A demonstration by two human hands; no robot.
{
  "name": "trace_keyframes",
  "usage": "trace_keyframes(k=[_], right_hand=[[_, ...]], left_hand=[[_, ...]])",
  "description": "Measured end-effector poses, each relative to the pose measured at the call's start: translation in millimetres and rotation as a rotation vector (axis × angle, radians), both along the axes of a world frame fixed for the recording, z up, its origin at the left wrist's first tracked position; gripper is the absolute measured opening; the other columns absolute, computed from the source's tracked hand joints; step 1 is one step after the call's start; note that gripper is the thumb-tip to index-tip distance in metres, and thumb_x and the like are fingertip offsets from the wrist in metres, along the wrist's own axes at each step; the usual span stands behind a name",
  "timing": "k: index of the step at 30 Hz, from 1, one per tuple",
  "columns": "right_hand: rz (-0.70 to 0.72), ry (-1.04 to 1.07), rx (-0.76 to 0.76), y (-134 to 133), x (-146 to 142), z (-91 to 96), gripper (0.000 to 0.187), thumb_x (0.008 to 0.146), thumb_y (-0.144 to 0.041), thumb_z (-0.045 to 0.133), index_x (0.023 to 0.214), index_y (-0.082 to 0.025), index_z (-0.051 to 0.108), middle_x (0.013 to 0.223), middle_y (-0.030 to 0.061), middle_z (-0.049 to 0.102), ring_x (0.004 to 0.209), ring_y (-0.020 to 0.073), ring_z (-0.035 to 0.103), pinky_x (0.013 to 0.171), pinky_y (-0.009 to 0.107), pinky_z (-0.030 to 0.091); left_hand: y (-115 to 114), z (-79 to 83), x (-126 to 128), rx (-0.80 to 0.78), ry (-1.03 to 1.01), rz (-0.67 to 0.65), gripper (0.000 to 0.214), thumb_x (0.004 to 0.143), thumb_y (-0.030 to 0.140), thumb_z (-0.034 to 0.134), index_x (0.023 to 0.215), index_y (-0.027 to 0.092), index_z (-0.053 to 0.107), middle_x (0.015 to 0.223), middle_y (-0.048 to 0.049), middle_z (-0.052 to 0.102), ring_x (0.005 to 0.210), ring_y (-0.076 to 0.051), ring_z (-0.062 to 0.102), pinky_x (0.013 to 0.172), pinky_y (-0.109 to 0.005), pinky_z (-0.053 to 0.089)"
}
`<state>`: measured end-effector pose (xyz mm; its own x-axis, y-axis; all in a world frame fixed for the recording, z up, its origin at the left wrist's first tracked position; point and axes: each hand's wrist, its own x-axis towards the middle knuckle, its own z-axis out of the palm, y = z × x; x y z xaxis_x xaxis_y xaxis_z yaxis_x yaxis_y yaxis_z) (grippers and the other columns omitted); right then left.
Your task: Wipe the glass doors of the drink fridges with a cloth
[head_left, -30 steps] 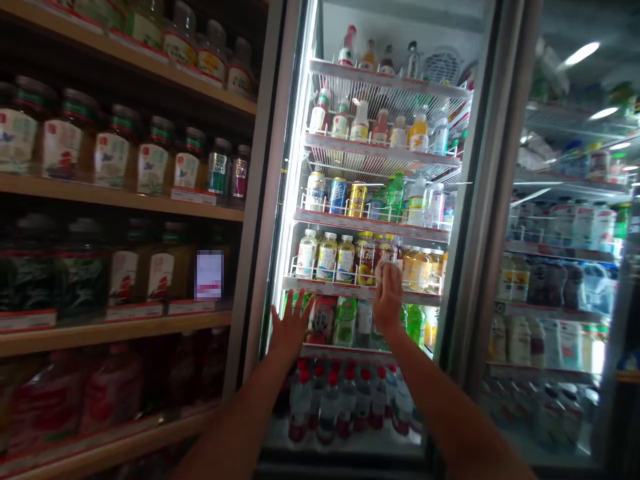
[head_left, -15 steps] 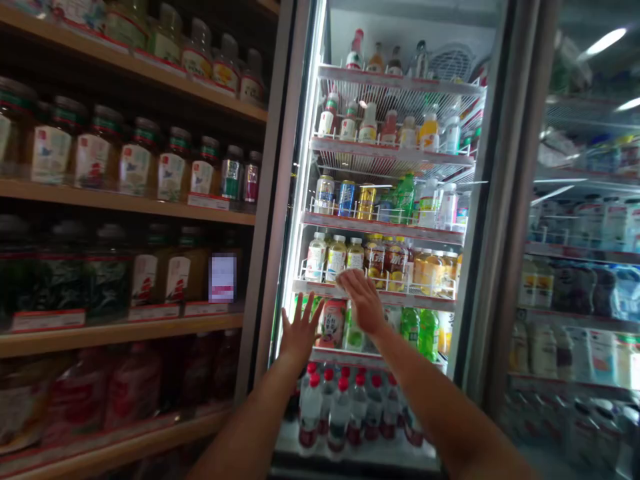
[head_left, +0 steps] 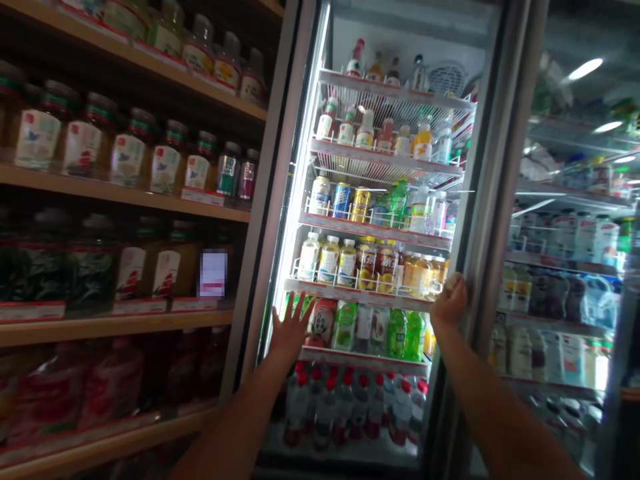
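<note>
Tall in front of me stands a lit drinks fridge with a glass door (head_left: 463, 220), its metal upright on the right side. My right hand (head_left: 450, 300) is at that upright, fingers curled in a grip on the door's edge; the fingertips are hidden. My left hand (head_left: 293, 327) is raised with fingers spread, in front of the fridge's lower left, and holds nothing. Beyond it are a red carton-like drink pack (head_left: 323, 320) and green-labelled bottles (head_left: 345, 325). Whether the left hand touches the glass I cannot tell.
Fridge shelves hold cans (head_left: 341, 200), yellow-capped bottles (head_left: 367, 260) and, at the bottom, red-capped bottles (head_left: 327, 407). Wooden shelves (head_left: 200, 208) of bottled drinks run along the left. Another glass-fronted fridge (head_left: 560, 257) stands to the right.
My right hand has moved right, from the middle of the fridge to the door's right edge, and its fingers have curled. My left hand stays spread. The view has shifted slightly right.
</note>
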<state>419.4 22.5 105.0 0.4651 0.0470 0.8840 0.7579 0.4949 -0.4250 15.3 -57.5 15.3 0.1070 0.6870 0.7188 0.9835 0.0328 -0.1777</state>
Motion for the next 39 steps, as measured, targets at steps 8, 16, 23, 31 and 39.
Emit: trace_keyframes(k=[8, 16, 23, 31, 39], right_hand=[[-0.038, -0.016, 0.048, 2, -44, -12.2, 0.056, 0.098, -0.028, 0.031, 0.146, -0.001, 0.04, 0.147, 0.028, 0.044, 0.143, 0.035, 0.038, 0.121, 0.059, 0.03], [0.031, -0.431, -0.002, -12, -149, -64.7, 0.063, 0.099, -0.017, 0.035, 0.159, -0.024, 0.023, 0.161, 0.0106, 0.034, 0.154, 0.0258, 0.024, 0.126, 0.052, 0.032], [0.105, -1.085, -0.223, -31, -183, -126.6, 0.082, 0.086, 0.001, 0.037, 0.16, -0.028, 0.018, 0.163, 0.0026, 0.031, 0.155, 0.0235, 0.021, 0.122, 0.049, 0.036], [0.2, -1.437, -0.267, -37, -132, -139.3, 0.076, 0.092, -0.008, 0.045, 0.159, -0.032, 0.019, 0.161, -0.0024, 0.033, 0.154, 0.0192, 0.025, 0.121, 0.044, 0.04], [-0.025, -0.998, -0.158, -27, -37, -140.7, 0.073, 0.093, 0.0, 0.031, 0.159, -0.03, 0.02, 0.156, 0.0016, 0.044, 0.153, 0.0194, 0.027, 0.118, 0.047, 0.045]], left_hand=[[-4, 2.6, 3, -0.003, -0.016, 0.007, 0.09, 0.089, 0.038, 0.067, 0.155, 0.038, 0.006, 0.165, -0.0079, 0.007, 0.154, -0.037, 0.004, 0.115, -0.075, 0.021], [1, -1.2, -1, 0.017, -0.018, -0.02, 0.09, 0.089, 0.039, 0.067, 0.156, 0.038, 0.008, 0.166, -0.0077, 0.006, 0.154, -0.036, -0.002, 0.116, -0.075, 0.017], [5, -4.4, -2, 0.051, -0.007, -0.021, 0.088, 0.089, 0.036, 0.068, 0.155, 0.04, 0.009, 0.166, -0.0063, 0.004, 0.154, -0.035, -0.005, 0.117, -0.075, 0.016], [2, -1.3, -3, 0.034, 0.002, -0.01, 0.086, 0.089, 0.039, 0.068, 0.154, 0.04, 0.012, 0.166, -0.0072, 0.004, 0.154, -0.036, -0.004, 0.116, -0.075, 0.016], [3, -2.1, -4, 0.032, 0.006, -0.023, 0.085, 0.09, 0.041, 0.066, 0.154, 0.039, 0.01, 0.166, -0.0082, 0.006, 0.154, -0.037, 0.001, 0.115, -0.076, 0.018]])
